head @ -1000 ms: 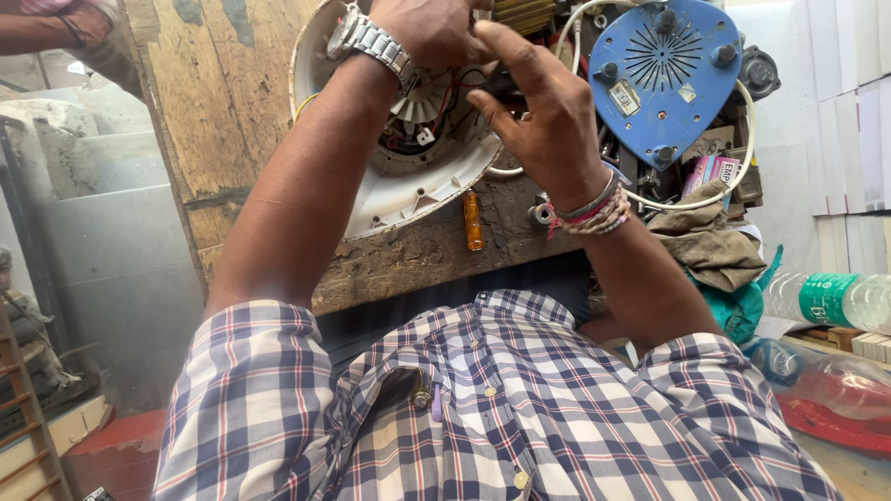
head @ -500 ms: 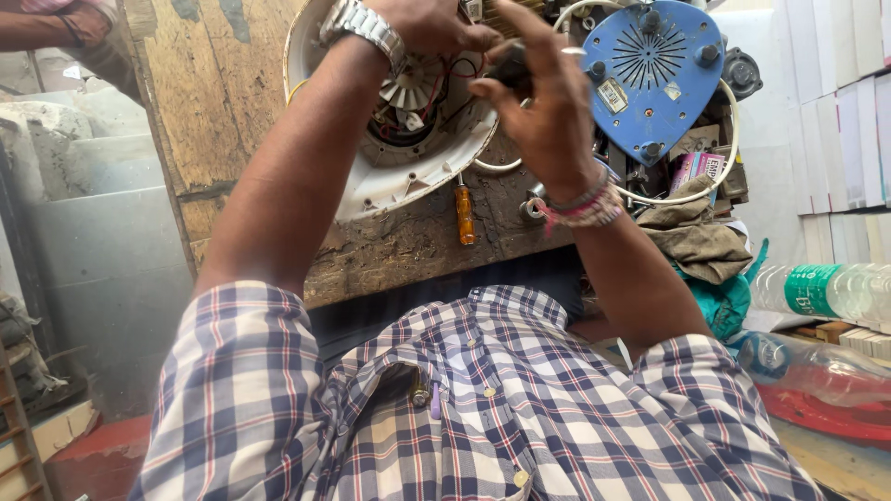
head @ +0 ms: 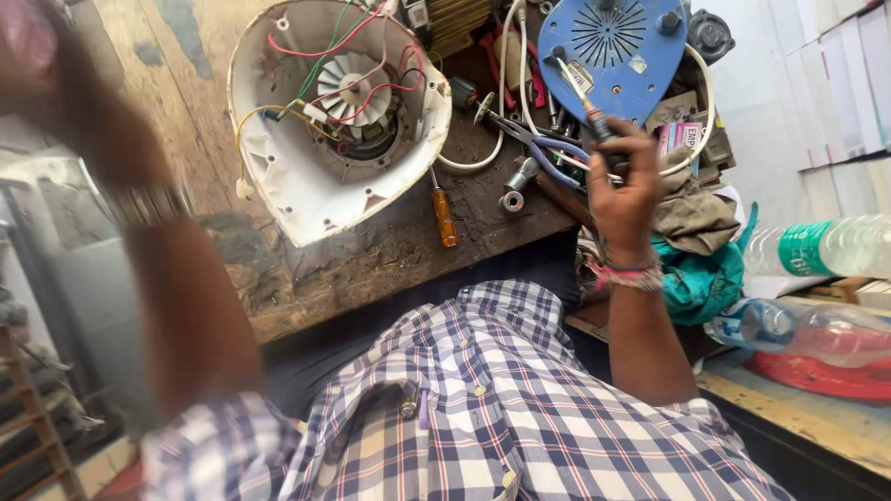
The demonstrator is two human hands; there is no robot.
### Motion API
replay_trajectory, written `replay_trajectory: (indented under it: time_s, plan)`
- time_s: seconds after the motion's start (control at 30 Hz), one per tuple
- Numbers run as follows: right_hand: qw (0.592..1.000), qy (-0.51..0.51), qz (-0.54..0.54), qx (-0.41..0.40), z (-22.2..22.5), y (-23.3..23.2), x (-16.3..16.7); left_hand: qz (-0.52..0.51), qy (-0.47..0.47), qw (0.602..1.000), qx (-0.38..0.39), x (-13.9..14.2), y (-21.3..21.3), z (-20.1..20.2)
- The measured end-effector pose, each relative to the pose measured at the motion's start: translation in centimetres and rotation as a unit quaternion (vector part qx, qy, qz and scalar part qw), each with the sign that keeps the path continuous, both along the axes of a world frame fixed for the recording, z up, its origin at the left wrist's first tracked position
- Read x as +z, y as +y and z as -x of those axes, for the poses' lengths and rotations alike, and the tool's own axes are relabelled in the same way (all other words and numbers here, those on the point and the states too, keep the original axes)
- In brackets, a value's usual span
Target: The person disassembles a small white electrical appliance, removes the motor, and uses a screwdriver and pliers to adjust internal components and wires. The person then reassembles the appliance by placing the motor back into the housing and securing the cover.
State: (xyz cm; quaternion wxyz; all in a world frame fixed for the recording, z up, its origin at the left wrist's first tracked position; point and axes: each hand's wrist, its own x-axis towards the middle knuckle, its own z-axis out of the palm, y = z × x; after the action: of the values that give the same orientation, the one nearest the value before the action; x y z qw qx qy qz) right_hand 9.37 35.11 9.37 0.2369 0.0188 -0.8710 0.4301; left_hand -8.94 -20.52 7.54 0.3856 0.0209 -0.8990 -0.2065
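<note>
Screwdriver sits gripped in my right hand, its shaft pointing up toward the blue round appliance cover at the counter's far right. My left hand is raised at the left edge, too blurred to tell its grip. Near the middle of the worn wooden counter lies an open white motor housing with coloured wires, an orange-handled screwdriver just beside it.

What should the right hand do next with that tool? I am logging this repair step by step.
Probably bring the screwdriver in the right hand across to the open white housing: its fan and coloured wires lie exposed, the tool's tip points away from them, and the left hand is raised and blurred, off the work.
</note>
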Motion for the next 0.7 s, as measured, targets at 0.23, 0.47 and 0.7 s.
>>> replay_trajectory:
  time_s: [0.23,0.47,0.7]
  plan:
    - [0.928,0.090,-0.361,0.002,1.3,0.1,-5.6,-0.032,-0.133,0.984,0.118,-17.3,8.2,-22.6]
    - [0.958,0.110,-0.182,0.192,-3.2,-5.9,-11.8,0.134,-0.193,0.970,-0.056,-14.8,12.1,-24.2]
    - [0.931,0.098,-0.253,0.243,-3.1,-8.6,-13.9,0.172,-0.218,0.951,-0.135,-13.9,11.9,-24.6]
